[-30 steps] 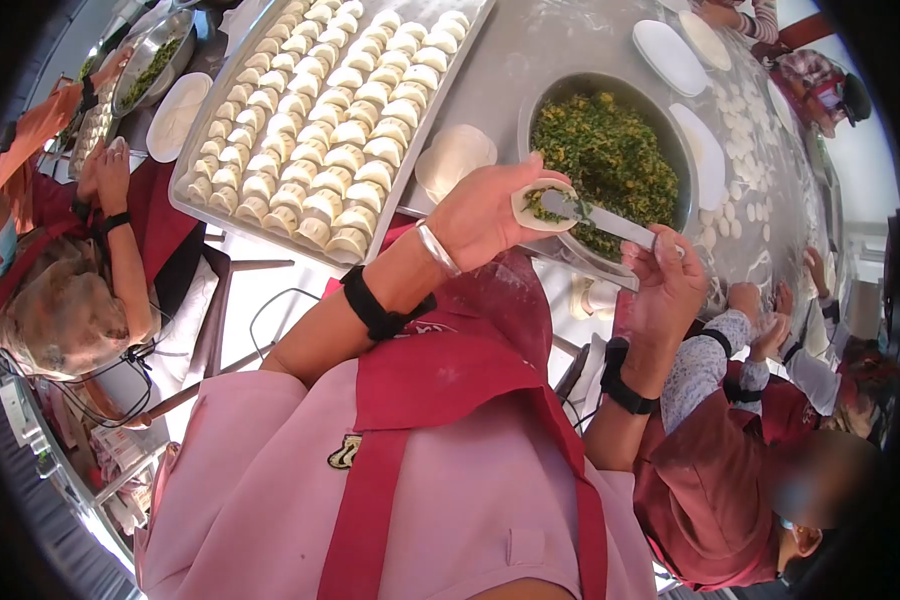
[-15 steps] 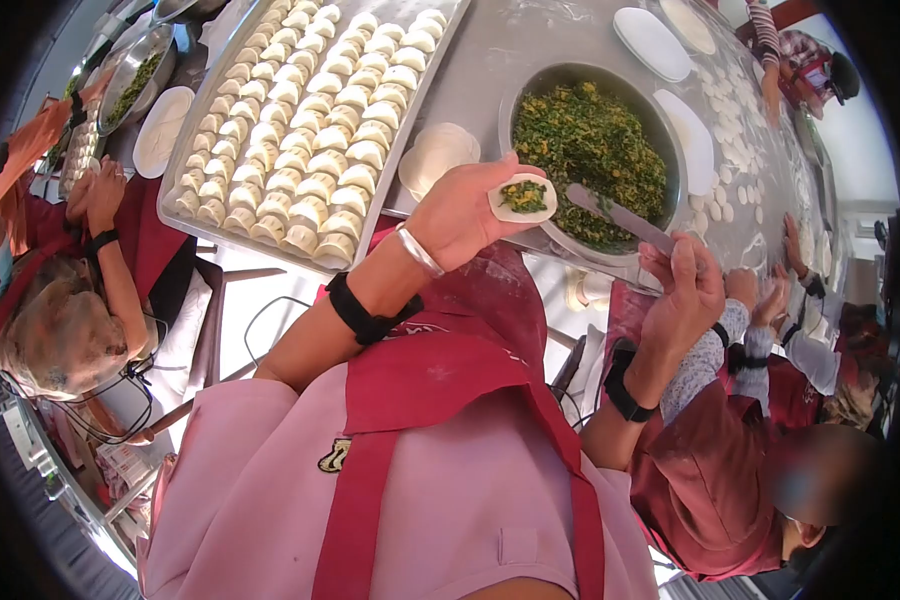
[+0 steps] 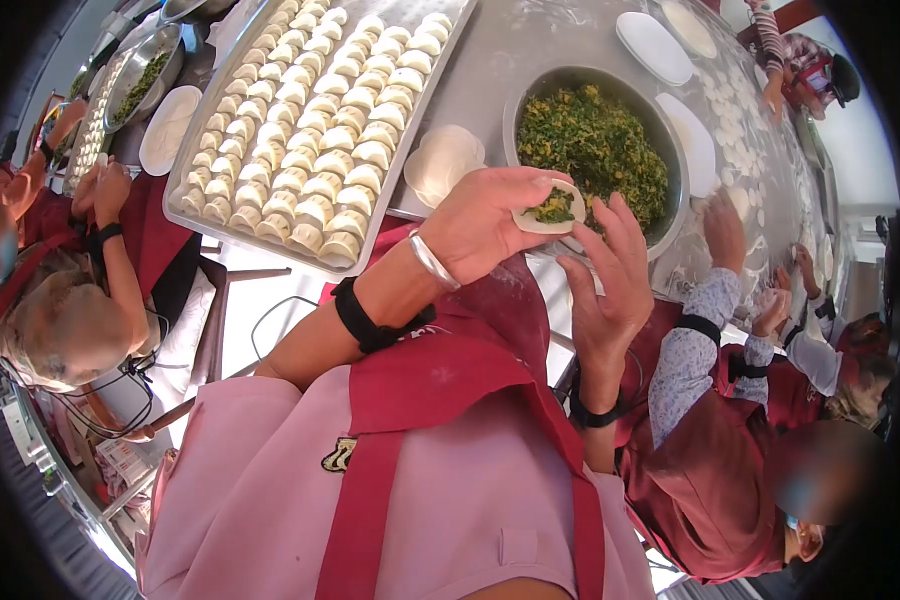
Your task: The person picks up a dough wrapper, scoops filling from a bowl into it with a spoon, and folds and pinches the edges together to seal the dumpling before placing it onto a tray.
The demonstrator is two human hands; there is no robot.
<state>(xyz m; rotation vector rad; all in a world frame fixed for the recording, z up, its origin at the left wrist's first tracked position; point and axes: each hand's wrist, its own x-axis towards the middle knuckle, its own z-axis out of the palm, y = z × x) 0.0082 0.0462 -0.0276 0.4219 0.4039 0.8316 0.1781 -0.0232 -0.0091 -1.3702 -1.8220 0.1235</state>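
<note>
A round dough wrapper with green and yellow filling on it rests on the fingers of my left hand, its thumb at the upper edge. My right hand is beside the wrapper, fingers apart and holding nothing, fingertips near its right edge. Behind both hands stands a steel bowl of chopped green and yellow filling. The spatula cannot be seen. A stack of wrappers lies between the bowl and a metal tray with rows of folded dumplings.
White oval plates lie right of the bowl, near many small dough pieces. A co-worker's hand reaches over the table at right. Another co-worker works at left beside a second bowl.
My right hand has let go of the spatula and moved left to the wrapper. My left hand has shifted slightly right with the wrapper. The right co-worker's hand has reached farther over the table.
</note>
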